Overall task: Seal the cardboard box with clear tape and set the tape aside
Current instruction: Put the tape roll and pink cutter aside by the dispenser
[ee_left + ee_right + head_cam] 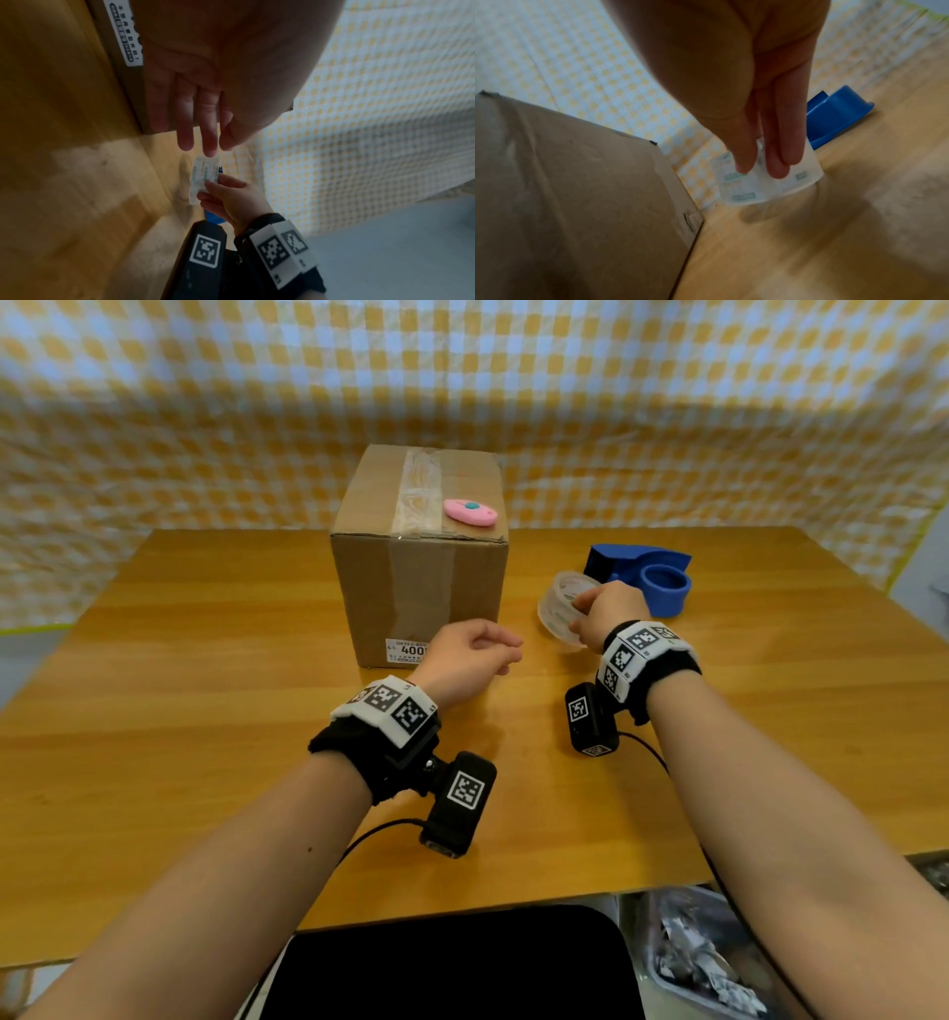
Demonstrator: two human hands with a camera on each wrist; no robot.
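Two fingers (777, 160) inside the tape roll (562, 613), thumb seemingly outside

Open counter to the left and front, crowded to the right of the box.

The tall brown cardboard box (418, 567) stands mid-counter on the wooden counter (179, 685) and blocks the straight way back; a pink oval cutter (470, 511) lies on its taped top. Between the box and the blue plastic tape dispenser (644, 575) the gap is narrow, filled by the clear tape roll (562, 608) gripped by the right hand (611, 608). The left hand (464, 657) hangs just before the box's front face, near its white label. The yellow checked cloth (205, 428) closes off the back and sides.
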